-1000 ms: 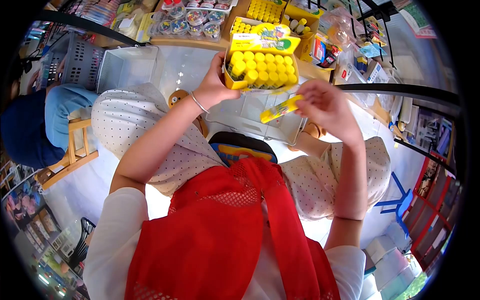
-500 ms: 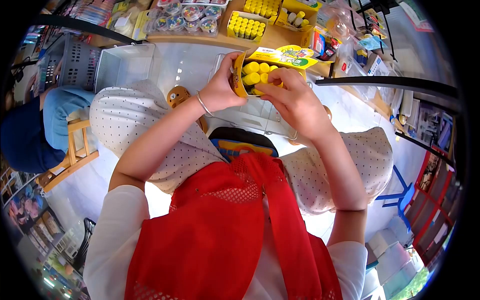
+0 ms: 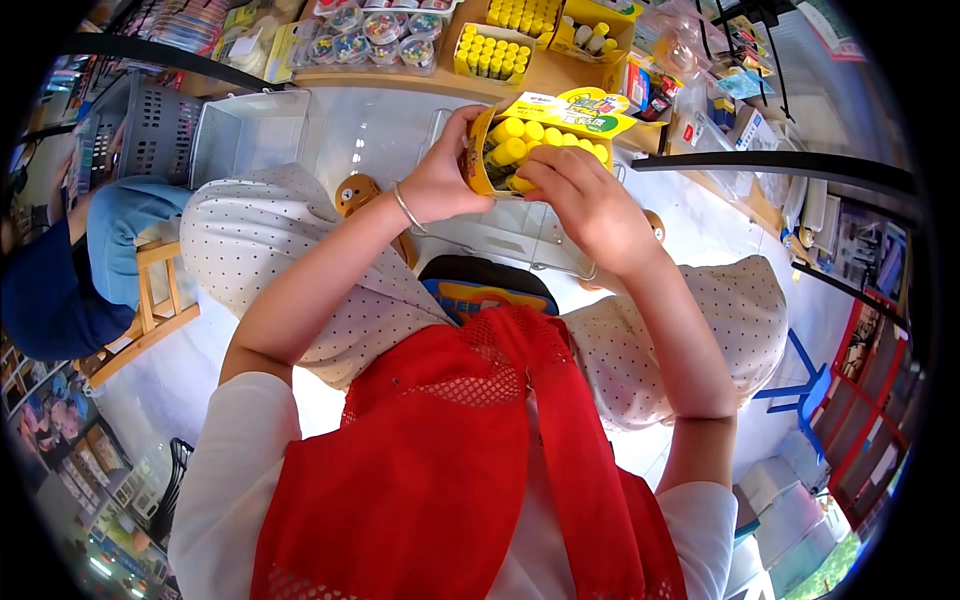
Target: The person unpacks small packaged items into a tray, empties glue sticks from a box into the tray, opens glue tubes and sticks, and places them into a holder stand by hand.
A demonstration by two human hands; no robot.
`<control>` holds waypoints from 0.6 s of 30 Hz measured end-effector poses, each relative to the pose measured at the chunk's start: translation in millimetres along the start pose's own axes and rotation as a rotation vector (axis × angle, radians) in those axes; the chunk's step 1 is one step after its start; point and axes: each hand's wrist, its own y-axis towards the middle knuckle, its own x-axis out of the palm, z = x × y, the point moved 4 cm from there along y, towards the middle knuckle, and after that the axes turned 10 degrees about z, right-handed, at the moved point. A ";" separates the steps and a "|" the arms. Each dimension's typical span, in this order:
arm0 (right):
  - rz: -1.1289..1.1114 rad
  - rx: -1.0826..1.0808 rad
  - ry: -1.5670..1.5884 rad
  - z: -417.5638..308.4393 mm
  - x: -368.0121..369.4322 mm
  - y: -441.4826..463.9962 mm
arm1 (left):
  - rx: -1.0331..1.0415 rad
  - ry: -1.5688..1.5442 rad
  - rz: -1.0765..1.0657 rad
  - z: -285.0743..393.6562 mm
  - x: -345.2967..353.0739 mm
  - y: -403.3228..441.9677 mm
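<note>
the left hand [image 3: 450, 178] gripped the left end of the yellow box [image 3: 540, 108], raised above a clear bin [image 3: 495, 240]. the right hand [image 3: 590, 205] curled over the yellow-capped sticks [image 3: 508, 150] inside; whether it pinched one was hard to tell. another box [image 3: 462, 66] stood on the desk [image 3: 560, 74].

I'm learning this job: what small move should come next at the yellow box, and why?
Perhaps the right hand should nudge the yellow-capped sticks straighter: those nearest the left hand seem to lean, the right hand is close by, and the left hand grips the yellow box.
</note>
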 end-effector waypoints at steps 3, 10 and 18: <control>0.062 0.040 0.087 -0.3 -1.5 1.2 | -0.012 -0.006 -0.013 7.5 3.8 -1.0; 0.387 0.535 0.590 9.6 -46.8 7.2 | -0.008 0.002 0.119 -6.2 -9.1 1.1; 0.050 0.579 0.182 25.9 -29.6 -9.9 | 0.029 -0.096 0.175 -12.0 -30.8 16.1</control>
